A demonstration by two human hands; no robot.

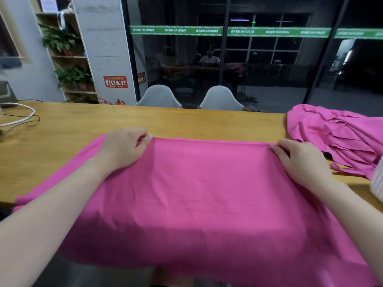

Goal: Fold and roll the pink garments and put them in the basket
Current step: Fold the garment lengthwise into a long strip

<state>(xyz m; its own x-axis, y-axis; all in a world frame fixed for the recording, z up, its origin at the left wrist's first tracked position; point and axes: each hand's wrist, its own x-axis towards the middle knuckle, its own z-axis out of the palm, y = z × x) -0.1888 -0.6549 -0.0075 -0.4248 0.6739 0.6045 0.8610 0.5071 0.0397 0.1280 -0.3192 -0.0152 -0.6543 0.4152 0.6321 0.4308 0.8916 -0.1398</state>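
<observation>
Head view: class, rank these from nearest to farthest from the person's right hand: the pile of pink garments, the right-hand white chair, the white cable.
From the right hand:
1. Pile of pink garments, just right of it on the table.
2. Right-hand white chair, behind the table's far edge.
3. White cable, far left on the table.

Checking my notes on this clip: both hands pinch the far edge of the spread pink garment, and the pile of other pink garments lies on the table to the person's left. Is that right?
Not quite. The head view shows the pile of other pink garments on the person's right, not left. The rest holds: the left hand and right hand pinch the far edge of the spread pink garment on the table.
</observation>
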